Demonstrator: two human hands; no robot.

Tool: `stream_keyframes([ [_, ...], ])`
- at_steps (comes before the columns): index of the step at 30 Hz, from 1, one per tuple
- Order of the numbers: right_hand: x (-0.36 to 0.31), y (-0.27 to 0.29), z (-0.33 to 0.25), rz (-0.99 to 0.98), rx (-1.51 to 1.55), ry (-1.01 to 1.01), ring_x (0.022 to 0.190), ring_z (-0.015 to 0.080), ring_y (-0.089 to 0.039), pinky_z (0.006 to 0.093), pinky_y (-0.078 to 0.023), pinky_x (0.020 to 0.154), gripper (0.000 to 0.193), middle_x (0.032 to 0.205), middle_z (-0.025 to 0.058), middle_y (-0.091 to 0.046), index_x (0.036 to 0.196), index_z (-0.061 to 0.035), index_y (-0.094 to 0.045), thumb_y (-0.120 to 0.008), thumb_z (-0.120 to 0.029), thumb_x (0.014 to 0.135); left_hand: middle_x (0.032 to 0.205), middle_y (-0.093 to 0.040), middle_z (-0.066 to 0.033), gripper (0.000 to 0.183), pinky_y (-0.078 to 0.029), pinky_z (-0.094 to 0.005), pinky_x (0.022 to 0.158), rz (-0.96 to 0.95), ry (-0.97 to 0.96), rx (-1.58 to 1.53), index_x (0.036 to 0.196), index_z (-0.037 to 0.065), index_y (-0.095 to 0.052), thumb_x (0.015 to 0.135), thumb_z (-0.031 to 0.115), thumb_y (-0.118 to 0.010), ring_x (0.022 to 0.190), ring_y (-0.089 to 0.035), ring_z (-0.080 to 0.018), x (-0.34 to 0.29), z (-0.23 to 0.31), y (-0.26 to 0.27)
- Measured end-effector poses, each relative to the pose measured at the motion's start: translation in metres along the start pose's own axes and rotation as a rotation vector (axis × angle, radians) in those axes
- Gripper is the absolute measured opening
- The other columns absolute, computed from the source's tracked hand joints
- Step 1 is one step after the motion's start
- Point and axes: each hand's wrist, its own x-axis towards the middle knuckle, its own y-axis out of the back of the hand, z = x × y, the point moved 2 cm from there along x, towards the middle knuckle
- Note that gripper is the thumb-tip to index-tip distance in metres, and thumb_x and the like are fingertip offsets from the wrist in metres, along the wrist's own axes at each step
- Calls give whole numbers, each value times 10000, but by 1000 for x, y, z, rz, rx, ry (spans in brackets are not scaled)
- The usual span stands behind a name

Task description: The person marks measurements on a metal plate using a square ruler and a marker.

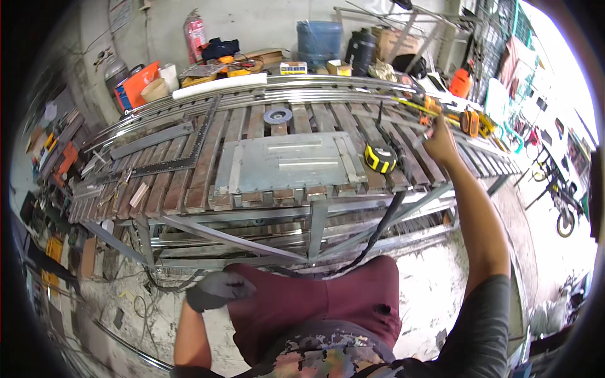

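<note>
My right hand [442, 146], bare, reaches over the right part of the slatted metal workbench [208, 164]. Its fingers are closed around a small, pale, slim thing [423, 136], too small to name. To its left lie a yellow and black tape measure [380, 159] and the black cable of a torch-like tool [403, 165]. A flat grey metal plate [252, 165] with lighter strips rests at the middle of the bench. My left hand [220, 291], in a grey glove, hangs low by my left thigh, away from the bench; its fingers do not show clearly.
A grinding disc [277, 116] lies behind the plate, a carpenter's square [189, 160] to its left. Long metal tubes [302, 88] run along the back edge. Orange power tools [469, 121] stand at the right end. The black cable drops over the bench front toward my legs.
</note>
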Motion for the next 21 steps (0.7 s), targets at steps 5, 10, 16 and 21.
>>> stream_keyframes([
  [5,-13,-20,20,-117,43,-154,1124,519,-654,549,-515,917,499,1172,311,-698,1267,-18,-500,-770,-213,896,991,-747,-101,222,-541,-380,911,513,-550,90,1029,-30,-749,995,163,-645,964,-694,-206,2,84,49],
  [10,-15,-44,40,-118,-45,-27,1114,491,-683,525,-528,927,505,1172,293,-715,1276,13,-508,-737,-335,991,1181,-735,-174,383,-537,-419,964,933,-473,973,1270,20,-708,981,271,-716,1079,-703,-337,51,148,112],
  [16,-21,-56,50,-40,60,-165,1296,516,-598,541,-479,1062,513,1412,315,-624,1343,14,-479,-678,-339,1028,1465,-606,-251,605,-460,-435,1147,877,-509,911,1468,-27,-562,965,265,-730,1374,-565,-428,98,123,150],
  [21,-22,-50,32,-42,45,-174,1280,513,-609,535,-483,1061,516,1360,323,-652,1312,35,-490,-712,-310,999,1483,-614,-202,583,-443,-386,1152,826,-558,678,1506,-23,-545,1027,276,-692,1366,-598,-302,101,115,158],
])
